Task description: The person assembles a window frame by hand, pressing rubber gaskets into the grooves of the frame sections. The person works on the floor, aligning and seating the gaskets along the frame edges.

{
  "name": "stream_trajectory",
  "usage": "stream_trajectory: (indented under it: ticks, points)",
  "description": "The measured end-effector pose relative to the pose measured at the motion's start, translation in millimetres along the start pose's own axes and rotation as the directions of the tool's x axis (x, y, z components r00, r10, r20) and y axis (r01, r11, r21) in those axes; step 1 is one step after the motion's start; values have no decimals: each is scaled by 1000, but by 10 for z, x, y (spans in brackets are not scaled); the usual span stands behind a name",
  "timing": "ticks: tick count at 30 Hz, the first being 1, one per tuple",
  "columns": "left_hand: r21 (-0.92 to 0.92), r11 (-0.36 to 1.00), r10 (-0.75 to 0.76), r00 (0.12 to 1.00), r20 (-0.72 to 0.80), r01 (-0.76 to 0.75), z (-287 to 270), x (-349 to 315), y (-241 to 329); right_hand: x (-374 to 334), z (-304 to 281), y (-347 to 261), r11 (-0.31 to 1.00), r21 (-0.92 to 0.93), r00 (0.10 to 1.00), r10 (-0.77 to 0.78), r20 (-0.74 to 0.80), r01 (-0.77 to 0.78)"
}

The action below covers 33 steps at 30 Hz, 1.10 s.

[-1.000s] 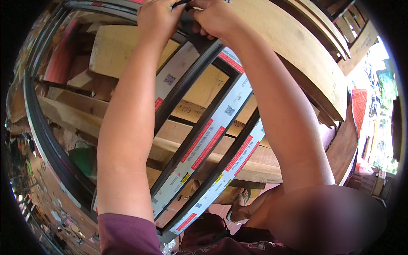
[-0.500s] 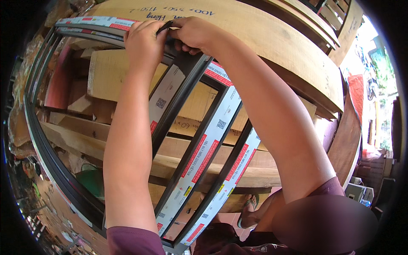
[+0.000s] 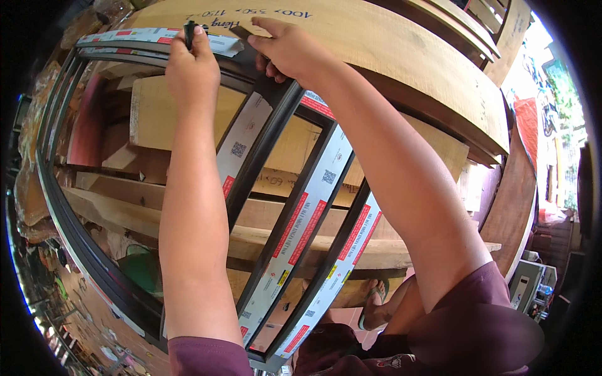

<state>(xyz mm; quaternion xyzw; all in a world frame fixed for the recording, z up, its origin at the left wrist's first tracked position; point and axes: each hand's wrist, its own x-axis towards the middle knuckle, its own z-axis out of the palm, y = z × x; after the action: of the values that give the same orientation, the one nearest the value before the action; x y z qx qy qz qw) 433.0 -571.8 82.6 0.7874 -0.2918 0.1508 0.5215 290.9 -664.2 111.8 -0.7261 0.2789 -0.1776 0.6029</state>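
My left hand (image 3: 191, 69) is closed, pinching a small dark piece (image 3: 189, 35) upright between thumb and fingers, above the far rail of a dark metal frame (image 3: 266, 150). My right hand (image 3: 285, 53) is closed round a narrow, dark flat piece (image 3: 241, 33) that points left past the thumb; its exact kind I cannot make out. The index finger sticks out above it. Between the hands, the far rail's white and red protective film (image 3: 222, 45) ends in a ragged edge near a corner. Both pieces are held apart from each other.
Under and beyond the frame lie thick wooden boards (image 3: 401, 62), the top one with handwriting. Clear plastic wrapping (image 3: 37, 188) lies along the left side. A green rounded object (image 3: 141, 269) shows through the frame. A grey metal box (image 3: 530, 285) stands at the right.
The hands were close together at a dark strip and have parted. My left hand has moved left with a small dark piece. The film's ragged end now shows between them.
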Motion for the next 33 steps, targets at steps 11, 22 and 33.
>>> stream_trajectory:
  ticks: [11, 22, 33]
  points:
    - [-51, 931, 319, 740, 592, -361, 225, -362, 45, 193, 118, 360, 978, 36, 791, -143, -594, 204]
    - [102, 842, 439, 782, 443, -530, 249, -554, 85, -1740, -636, 458, 932, 321, 794, 66, -604, 167]
    - [-338, 763, 645, 627, 437, -550, -111, -1427, 819, -3980, -261, 1334, 997, 20, 914, -58, -401, 72]
